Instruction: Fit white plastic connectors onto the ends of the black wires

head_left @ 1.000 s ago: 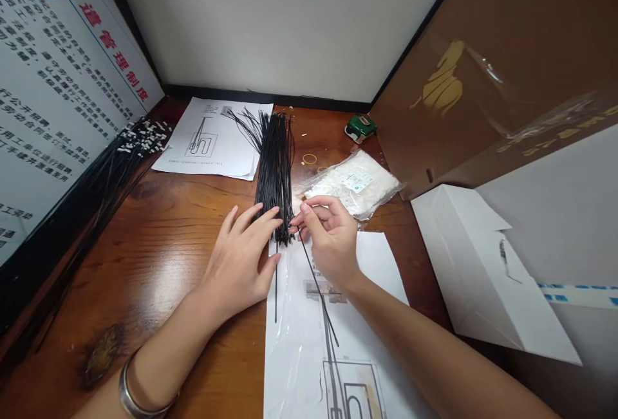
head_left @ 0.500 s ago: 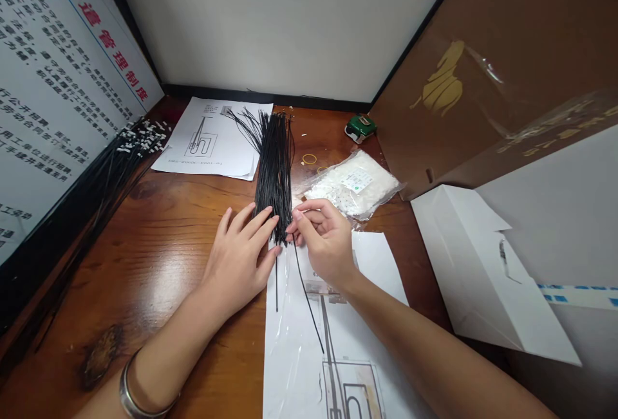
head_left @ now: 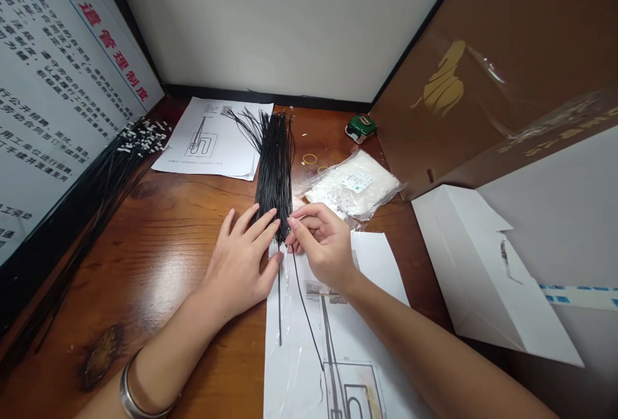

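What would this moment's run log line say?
left hand: flat on wire bundle | right hand: pinching single wire at bundle's near end | nearby: parts bag

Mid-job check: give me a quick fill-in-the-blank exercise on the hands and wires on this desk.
1. The left hand rests flat on the bundle of ___ wires.
2. The right hand pinches a single wire at the bundle's ___ end.
3. The clear bag right of the bundle holds small ___ parts.
4. The silver bracelet sits on the ___ wrist.

Missing words: black; near; white; left.
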Demonstrator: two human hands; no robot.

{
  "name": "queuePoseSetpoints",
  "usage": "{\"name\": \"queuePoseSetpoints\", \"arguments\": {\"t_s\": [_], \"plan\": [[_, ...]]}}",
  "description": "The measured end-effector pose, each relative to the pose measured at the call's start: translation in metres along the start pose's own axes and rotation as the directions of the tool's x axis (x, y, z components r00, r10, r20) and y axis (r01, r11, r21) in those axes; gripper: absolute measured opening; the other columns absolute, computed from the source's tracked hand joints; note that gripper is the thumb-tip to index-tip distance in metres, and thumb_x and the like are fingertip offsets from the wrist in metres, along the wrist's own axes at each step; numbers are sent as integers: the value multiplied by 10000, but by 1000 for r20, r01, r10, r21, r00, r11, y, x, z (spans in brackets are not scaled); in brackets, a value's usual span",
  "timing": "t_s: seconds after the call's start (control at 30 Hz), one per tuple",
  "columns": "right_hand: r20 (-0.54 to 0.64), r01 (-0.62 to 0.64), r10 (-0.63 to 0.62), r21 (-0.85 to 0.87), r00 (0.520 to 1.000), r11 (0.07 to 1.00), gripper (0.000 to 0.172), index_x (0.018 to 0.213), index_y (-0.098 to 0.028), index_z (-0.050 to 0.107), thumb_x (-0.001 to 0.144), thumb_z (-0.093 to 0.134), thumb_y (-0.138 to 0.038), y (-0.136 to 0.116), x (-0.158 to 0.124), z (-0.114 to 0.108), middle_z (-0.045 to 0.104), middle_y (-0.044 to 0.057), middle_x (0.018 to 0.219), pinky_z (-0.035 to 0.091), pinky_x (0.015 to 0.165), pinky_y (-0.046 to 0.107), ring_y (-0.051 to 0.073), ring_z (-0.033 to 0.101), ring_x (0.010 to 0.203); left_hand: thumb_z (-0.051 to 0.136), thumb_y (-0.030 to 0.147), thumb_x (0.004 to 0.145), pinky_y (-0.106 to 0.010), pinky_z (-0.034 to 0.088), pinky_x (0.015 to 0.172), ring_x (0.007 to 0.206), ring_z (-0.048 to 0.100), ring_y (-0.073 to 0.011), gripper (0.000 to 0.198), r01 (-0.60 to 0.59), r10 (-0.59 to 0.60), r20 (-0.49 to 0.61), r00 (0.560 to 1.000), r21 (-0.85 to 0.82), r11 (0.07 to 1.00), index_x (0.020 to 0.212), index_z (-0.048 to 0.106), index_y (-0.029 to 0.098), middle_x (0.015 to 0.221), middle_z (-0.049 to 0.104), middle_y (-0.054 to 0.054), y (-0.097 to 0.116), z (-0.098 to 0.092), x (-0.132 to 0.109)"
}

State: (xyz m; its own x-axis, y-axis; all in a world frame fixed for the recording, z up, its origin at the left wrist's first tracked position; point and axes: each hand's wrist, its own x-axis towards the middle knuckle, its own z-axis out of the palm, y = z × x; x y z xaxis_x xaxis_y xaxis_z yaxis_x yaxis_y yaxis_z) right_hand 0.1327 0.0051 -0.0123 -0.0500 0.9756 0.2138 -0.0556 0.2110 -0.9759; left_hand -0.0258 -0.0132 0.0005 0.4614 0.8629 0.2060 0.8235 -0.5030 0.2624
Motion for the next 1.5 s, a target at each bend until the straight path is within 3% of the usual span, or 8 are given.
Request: {"name": "queuePoseSetpoints", "arguments": {"t_s": [0.5, 1.5], "plan": [[-12, -63, 62, -41, 998, 997, 154, 822, -193, 576, 820, 639, -334, 1, 2, 1, 614, -26, 560, 501, 424, 230, 104, 572, 453, 433, 268, 904, -595, 261, 1118, 1363, 372, -316, 456, 0, 0, 22, 1000, -4, 1000, 1343, 517, 179, 1461, 466, -61, 2, -1, 2], [79, -5, 14, -103, 997, 995, 101, 835, -196, 581, 826, 620, -289, 4, -1, 0, 608, -37, 555, 494, 442, 235, 103, 572, 450, 434, 230, 897, -604, 246, 1121, 1374, 361, -304, 421, -20, 22, 80, 997, -32, 999, 1307, 524, 190, 1432, 505, -74, 0, 0, 1]]}}
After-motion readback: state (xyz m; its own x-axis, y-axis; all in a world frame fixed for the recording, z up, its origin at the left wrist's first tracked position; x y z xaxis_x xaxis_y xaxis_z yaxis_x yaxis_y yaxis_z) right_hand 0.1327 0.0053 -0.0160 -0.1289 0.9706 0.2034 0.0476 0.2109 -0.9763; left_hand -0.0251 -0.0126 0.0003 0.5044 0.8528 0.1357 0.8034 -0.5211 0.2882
